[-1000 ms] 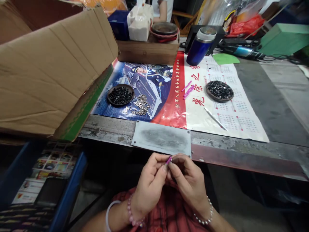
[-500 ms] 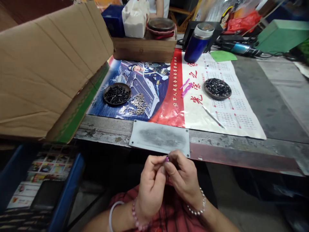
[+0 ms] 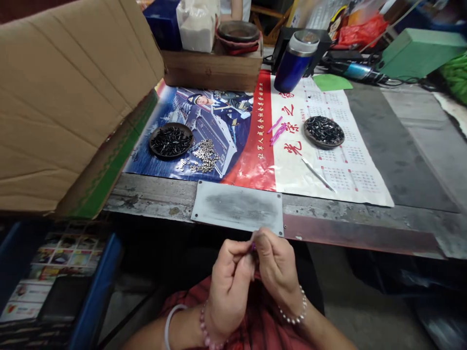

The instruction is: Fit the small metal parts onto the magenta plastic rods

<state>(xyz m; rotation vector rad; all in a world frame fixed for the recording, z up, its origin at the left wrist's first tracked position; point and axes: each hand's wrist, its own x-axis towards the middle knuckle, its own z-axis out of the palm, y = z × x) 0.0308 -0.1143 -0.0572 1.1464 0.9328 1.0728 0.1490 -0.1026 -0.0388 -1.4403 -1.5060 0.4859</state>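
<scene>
While left hand (image 3: 231, 287) is pinching purple piece (image 3: 253, 247) between thumb and finger, right hand (image 3: 275, 270) is curling fingers against left fingertips; can't tell if right is gripping. Piece is sitting between hands, near grey plate (image 3: 237, 206), showing less than before. Purple strips (image 3: 279, 134) are still lying on poster (image 3: 251, 165).

Poster (image 3: 251, 165) looks glossy ppr, box (image 3: 73, 102) matt cardbd, beads (image 3: 206, 156) shiny mtl.

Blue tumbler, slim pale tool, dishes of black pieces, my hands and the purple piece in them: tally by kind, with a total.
Left hand, right hand: 2 hands
Purple piece: 1
Left dish, right dish: 2 dishes of black pieces
Blue tumbler: 1
Slim pale tool: 1
Total: 7
</scene>
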